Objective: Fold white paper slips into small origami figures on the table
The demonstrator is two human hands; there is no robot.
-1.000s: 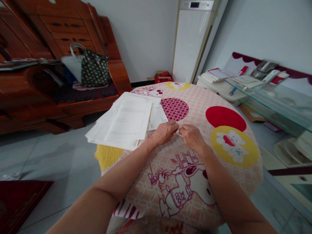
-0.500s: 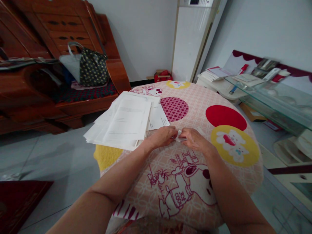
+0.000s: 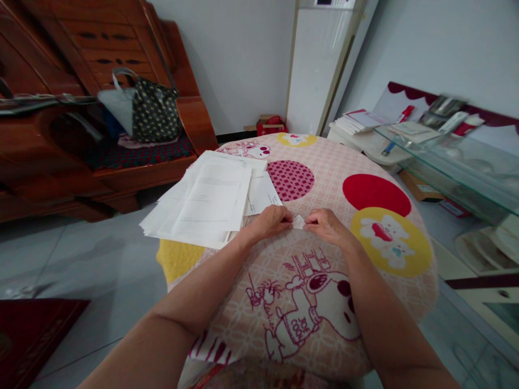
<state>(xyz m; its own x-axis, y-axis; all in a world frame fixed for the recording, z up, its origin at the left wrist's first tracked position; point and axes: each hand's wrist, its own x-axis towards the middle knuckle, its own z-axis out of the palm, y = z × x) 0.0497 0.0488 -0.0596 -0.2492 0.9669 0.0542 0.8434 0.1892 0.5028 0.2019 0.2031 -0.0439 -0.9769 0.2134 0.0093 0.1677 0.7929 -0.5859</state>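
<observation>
My left hand and my right hand meet at the middle of a round table under a pink cartoon-print cloth. Both pinch a small white piece of paper between their fingertips, held just above the cloth. To the left of my left hand lies a loose stack of white printed sheets, overhanging the table's left edge.
A dark wooden bench with a patterned handbag stands at the left. A white floor-standing appliance is behind the table. At the right are a glass shelf and stacked papers. Grey tiled floor lies at the left.
The hands drew slightly apart and the small white paper now shows flatter between the fingertips. The stack of sheets has not moved.
</observation>
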